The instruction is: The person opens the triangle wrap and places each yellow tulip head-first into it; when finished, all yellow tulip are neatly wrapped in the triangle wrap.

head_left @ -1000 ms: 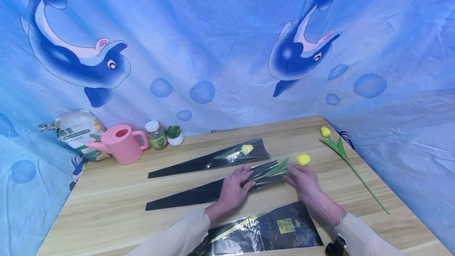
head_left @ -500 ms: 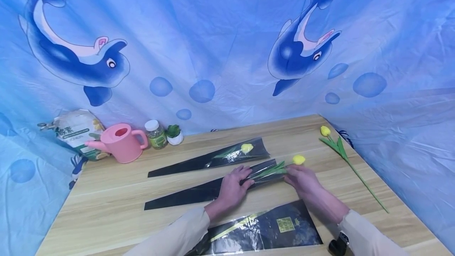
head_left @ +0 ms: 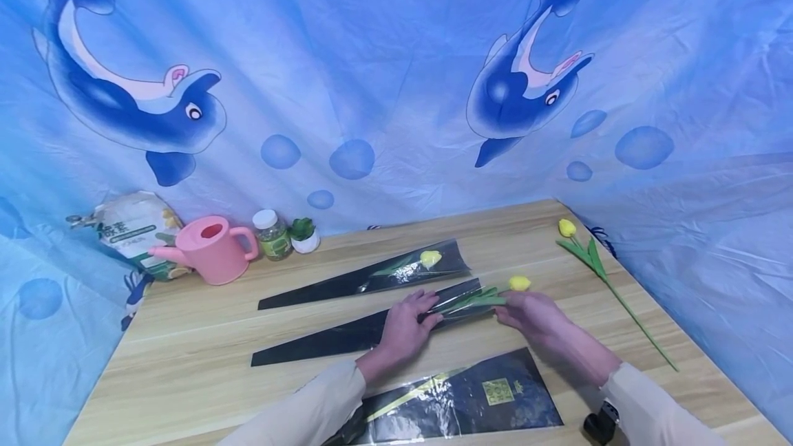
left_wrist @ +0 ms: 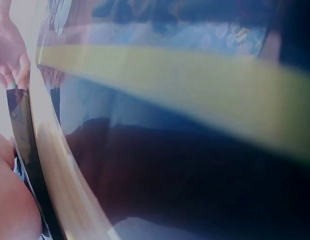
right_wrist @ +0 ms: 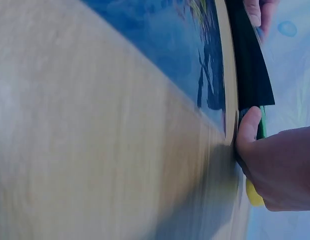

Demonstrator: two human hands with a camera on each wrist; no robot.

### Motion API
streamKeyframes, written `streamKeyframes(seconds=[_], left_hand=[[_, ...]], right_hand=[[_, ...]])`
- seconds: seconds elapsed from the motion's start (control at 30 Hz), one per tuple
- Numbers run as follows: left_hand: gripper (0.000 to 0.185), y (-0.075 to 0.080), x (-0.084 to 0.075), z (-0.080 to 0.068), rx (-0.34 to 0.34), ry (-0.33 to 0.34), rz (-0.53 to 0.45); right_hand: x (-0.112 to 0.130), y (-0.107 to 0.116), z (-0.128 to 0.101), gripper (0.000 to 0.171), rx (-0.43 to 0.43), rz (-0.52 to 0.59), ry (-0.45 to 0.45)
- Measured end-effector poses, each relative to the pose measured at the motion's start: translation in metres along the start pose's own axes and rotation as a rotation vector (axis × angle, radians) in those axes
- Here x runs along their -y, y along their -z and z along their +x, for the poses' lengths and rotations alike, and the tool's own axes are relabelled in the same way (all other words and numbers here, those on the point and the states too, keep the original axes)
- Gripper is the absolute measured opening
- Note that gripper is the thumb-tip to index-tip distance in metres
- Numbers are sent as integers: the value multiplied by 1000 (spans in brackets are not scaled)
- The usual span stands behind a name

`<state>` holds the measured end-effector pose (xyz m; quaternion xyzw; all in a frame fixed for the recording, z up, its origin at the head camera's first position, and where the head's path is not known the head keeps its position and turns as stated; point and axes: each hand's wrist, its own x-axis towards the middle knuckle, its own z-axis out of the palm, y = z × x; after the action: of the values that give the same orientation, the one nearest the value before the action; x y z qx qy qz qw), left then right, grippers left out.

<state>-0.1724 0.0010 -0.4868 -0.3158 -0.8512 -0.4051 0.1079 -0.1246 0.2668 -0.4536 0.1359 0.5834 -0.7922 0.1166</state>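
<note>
Landmark: long tapered black-and-clear plastic flower sleeve (head_left: 365, 327), flat on the light wooden table (head_left: 186, 343), between a filled sleeve behind it and a printed sleeve in front.
Yellow artificial tulip with green stem and leaves (head_left: 489, 294): lies at the sleeve's wide mouth, stem and leaves partly inside, bloom outside.
Axis: long axis follows the sleeve's length; bloom points away from the sleeve's narrow tip, stem end towards it.
Left hand (head_left: 405, 325): on the sleeve's middle, fingers laid over the film, holding it down.
Right hand (head_left: 535, 315): beside the mouth, fingers pinching the tulip near the bloom.
Risk, leaves: likely to catch on the mouth's edge and fold back.
Risk, film: may slide or bunch if the hold-down slackens.
</note>
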Motion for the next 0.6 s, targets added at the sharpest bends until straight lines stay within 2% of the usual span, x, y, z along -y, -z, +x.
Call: streamKeyframes(seconds=[0.1, 0.27, 0.4, 0.5, 0.6], left_hand=[[38, 0, 0, 0, 10, 8, 1], [37, 1, -1, -1, 13, 3, 17], [36, 1, -1, -1, 8, -4, 19], [37, 1, -1, -1, 13, 0, 21], [37, 1, 0, -1, 20, 6, 26]], right_hand=[[1, 3, -1, 44, 33, -20, -2], [3, 9, -5, 50, 58, -149, 3], [7, 16, -9, 46, 33, -397, 55], [12, 25, -13, 38, 16, -635, 149], [19, 35, -14, 27, -40, -844, 281]])
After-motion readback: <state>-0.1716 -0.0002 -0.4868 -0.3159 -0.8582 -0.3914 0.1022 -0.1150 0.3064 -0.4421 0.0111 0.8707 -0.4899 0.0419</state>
